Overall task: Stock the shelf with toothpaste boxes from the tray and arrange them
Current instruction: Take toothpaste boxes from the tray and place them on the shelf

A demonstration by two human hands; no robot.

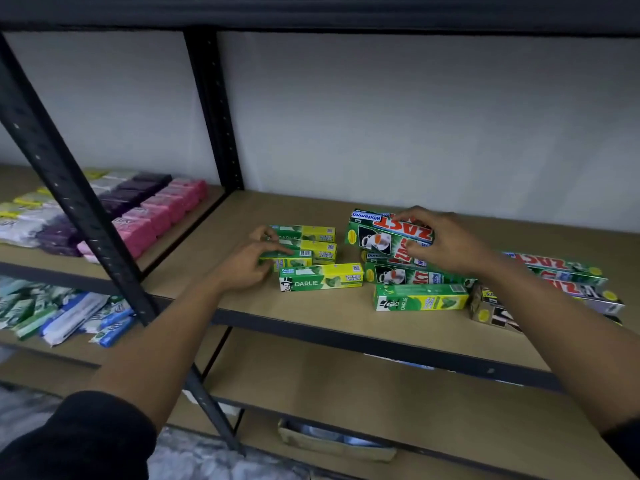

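- Pale wall point(381, 116) behind a black metal rack; the work is on the wooden shelf point(311, 216) at chest height.
- My left hand point(247, 263) is pinched on the left end of a small green box point(287, 260), which sits among three others like it (two behind, one in front point(322, 278)), all flat with their long sides running left to right along the shelf edge.
- My right hand point(446, 244) is clamped over the right half of a red-lettered box point(377, 233), fingers on the far side and thumb on the near side. It is the top of a loose pile and lies slightly askew.
- A longer green box point(420, 297) lies just in front of that pile. More red-lettered boxes point(568, 271) are heaped further right, behind my forearm.
- The relation that matters: each hand is already on its own group, left on the small ones and right on the pile, so neither needs to cross. I judge that the next step is squaring the boxes parallel to the shelf front.
- On the bottom level sits a cardboard tray point(332, 441). Its contents are too blurred to name.
- Soap bars point(156, 213) fill the neighbouring bay.
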